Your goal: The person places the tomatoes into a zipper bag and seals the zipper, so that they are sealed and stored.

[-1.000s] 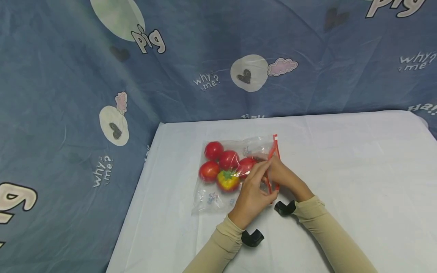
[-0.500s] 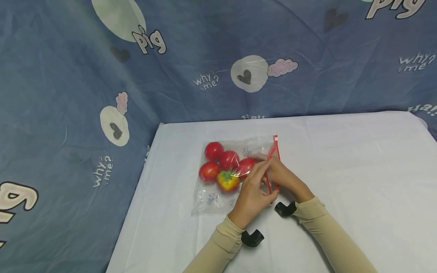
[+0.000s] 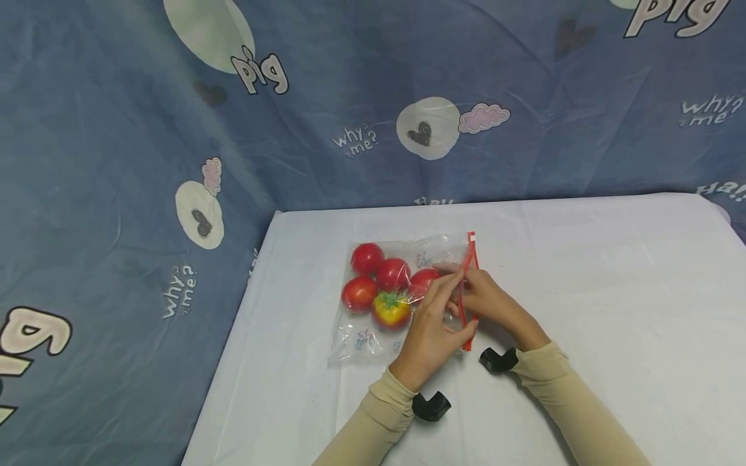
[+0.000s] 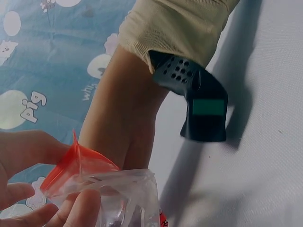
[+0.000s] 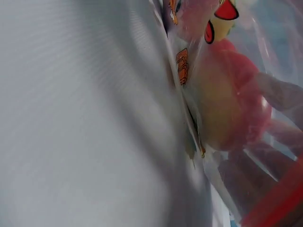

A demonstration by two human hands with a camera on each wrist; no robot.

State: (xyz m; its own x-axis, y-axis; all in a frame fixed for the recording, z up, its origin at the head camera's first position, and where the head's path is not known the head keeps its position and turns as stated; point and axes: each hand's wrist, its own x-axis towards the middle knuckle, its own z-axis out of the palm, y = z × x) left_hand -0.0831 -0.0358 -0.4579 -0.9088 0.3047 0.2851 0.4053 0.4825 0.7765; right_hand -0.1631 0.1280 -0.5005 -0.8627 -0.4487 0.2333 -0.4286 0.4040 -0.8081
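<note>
A clear zip bag (image 3: pixel 355 349) with a red zip edge (image 3: pixel 463 304) lies on the white table. In it are several red round fruits (image 3: pixel 359 294) and a yellow-and-red one with a green top (image 3: pixel 391 309). My left hand (image 3: pixel 431 330) holds the bag's mouth, thumb and fingers at the red edge; the left wrist view shows the mouth (image 4: pixel 78 165) spread. My right hand (image 3: pixel 480 294) reaches in through the mouth. In the right wrist view its fingers (image 5: pixel 279 94) show through the plastic, right beside a pink-and-yellow fruit (image 5: pixel 232 99).
A black angular device (image 3: pixel 432 406) sits by the left wrist and another black device (image 3: pixel 498 360) by the right. White cloth covers the table (image 3: pixel 612 278). A blue printed curtain (image 3: pixel 326 77) hangs behind and to the left.
The right hand and forearm have shifted slightly right, the fingers drawing back from the fruit nearest the mouth. The left hand keeps its place at the bag's mouth.
</note>
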